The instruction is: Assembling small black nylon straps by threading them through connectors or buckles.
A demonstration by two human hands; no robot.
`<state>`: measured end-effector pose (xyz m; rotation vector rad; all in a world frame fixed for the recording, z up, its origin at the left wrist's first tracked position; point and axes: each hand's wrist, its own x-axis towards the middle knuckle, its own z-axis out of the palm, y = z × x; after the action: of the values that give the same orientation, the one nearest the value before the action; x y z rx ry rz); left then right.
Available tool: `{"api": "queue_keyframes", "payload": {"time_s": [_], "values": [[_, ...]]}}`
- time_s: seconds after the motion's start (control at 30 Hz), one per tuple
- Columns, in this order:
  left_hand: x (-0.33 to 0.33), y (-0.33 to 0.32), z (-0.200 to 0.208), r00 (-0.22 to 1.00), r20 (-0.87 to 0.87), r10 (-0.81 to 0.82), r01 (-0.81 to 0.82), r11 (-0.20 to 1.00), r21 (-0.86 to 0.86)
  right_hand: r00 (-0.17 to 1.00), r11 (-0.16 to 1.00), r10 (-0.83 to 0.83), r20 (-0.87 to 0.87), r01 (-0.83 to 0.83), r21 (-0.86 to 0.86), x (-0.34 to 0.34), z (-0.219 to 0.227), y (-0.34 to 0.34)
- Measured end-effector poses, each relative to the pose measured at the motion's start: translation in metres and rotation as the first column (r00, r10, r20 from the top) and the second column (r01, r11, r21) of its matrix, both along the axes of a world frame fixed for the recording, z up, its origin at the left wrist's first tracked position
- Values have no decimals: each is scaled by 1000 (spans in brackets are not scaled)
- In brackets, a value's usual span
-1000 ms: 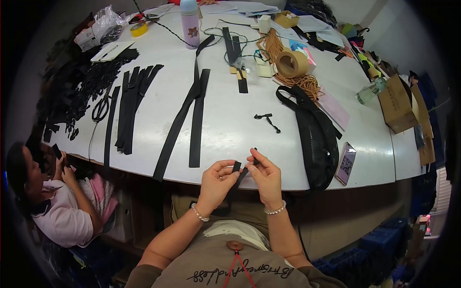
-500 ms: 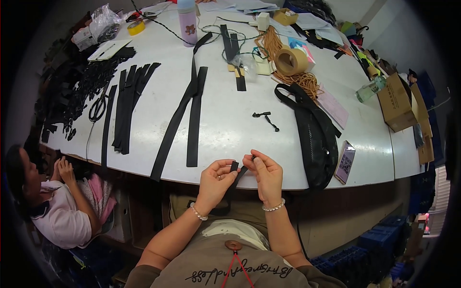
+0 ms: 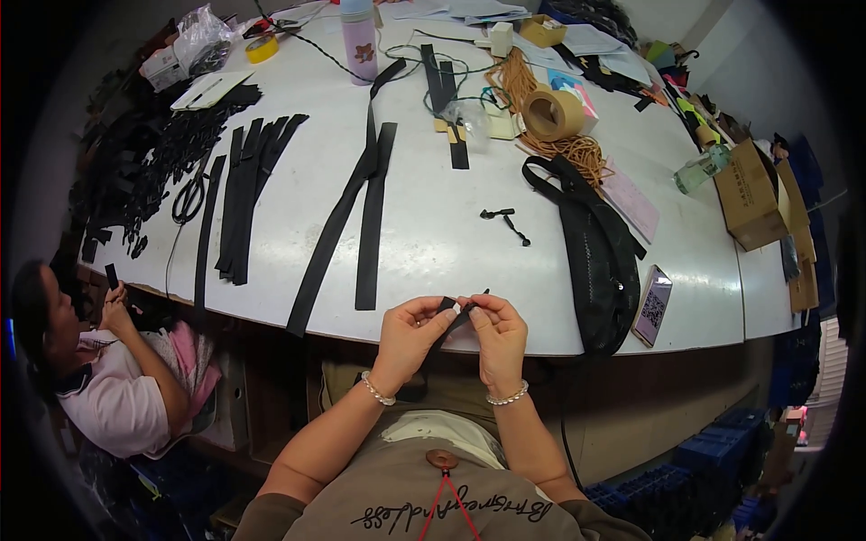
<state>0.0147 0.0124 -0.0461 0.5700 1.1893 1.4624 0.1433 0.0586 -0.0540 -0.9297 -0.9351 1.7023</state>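
At the table's near edge, my left hand (image 3: 410, 341) is closed on a black webbing strap (image 3: 442, 339), whose loose part hangs below the fingers. My right hand (image 3: 499, 341) meets it, pinching a small dark piece (image 3: 486, 292) whose tip pokes out above the fingers; its exact kind is hidden. Both thumbs press close together at the strap's end. Farther up the table lie two small black cord pulls (image 3: 508, 224). To the left of them rest long black straps (image 3: 368, 243), one crossing another.
A black sling bag (image 3: 591, 261) and a phone (image 3: 653, 307) lie to the right. More straps (image 3: 242, 207), scissors (image 3: 188, 198) and a heap of black pieces (image 3: 149, 171) occupy the left. Tape (image 3: 552, 114), brown cord (image 3: 577, 155) and a bottle (image 3: 359, 45) stand farther back. A co-worker (image 3: 126, 379) sits at left.
My hands have come together, the right moving slightly left so its fingers now meet the strap's end. The co-worker's hands have risen a little, with a dark strip showing above them.
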Motion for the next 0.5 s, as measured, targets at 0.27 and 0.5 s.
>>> {"api": "queue_keyframes", "payload": {"time_s": [0.27, 0.5], "values": [[-6, -1, -7, 995, 67, -76, 80, 995, -57, 976, 967, 21, 216, -74, 242, -2, 0, -4], [-13, -2, -2, 984, 82, -160, 165, 984, -60, 872, 834, -131, 471, -160, 528, 2, 5, -1]]}}
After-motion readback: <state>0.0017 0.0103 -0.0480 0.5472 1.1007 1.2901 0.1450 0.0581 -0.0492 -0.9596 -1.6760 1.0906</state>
